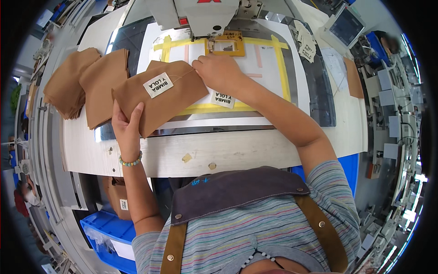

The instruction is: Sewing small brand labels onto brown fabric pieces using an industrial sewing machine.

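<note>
A brown fabric piece with a white printed label on it is held up over the machine bed. My left hand grips its lower left edge, thumb in front and fingers behind. My right hand is closed in a pinch by the piece's upper right edge. A thin thread runs from the label to those fingertips. Under my right wrist, a loose white label lies near the yellow-taped border. Just beyond this hand is the yellow clamp frame beneath the sewing machine head.
Two stacks of brown fabric pieces lie to the left. Several white labels sit at the bed's far right, near a control screen. A blue crate stands below the table's left side, beside brown pieces.
</note>
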### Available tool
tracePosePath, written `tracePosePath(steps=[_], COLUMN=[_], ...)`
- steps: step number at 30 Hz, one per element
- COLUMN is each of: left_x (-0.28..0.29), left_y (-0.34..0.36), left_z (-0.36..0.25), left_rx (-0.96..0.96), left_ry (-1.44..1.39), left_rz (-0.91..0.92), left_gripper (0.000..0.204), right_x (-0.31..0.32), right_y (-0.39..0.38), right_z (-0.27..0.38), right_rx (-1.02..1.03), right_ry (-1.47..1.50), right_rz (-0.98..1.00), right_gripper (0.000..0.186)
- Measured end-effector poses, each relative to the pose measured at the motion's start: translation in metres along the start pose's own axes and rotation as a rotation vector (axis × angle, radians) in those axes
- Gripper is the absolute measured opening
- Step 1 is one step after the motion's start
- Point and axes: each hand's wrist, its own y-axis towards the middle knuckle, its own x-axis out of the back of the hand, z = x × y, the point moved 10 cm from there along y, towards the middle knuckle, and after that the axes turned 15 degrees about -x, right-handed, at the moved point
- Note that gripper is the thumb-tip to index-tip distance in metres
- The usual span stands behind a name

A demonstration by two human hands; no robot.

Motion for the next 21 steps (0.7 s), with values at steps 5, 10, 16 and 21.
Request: tracePosePath(steps=[5, 10, 16, 21], left_x=[0.079, 0.261, 0.407, 0.435], left_y=[-0.010, -0.071, -0.240, -0.396], left_z=[-0.023, -0.077, -0.071, 0.059], left_rx=[-0.103, -0.288, -0.177, 0.170], left_ry=[0.149, 0.123, 0.298, 0.323], left_rz=[-0.143, -0.563, -0.862, -1.145], left_gripper=[0.055, 0.056, 0.069, 0.072], right_x=[0.010, 0.043, 0.035, 0.027], right_y=[-0.019, -0.053, -0.056, -0.060], right_z=[-0.033, -0.085, -0.079, -0.072], right_rx=[-0.049, -0.320, -0.406, -0.357], right_ry=[0.083, 0.391, 0.452, 0.432], right_rz=[-0.071, -0.050, 0.096, 0.108], right_gripper=[0.016, 0.027, 0.030, 0.031])
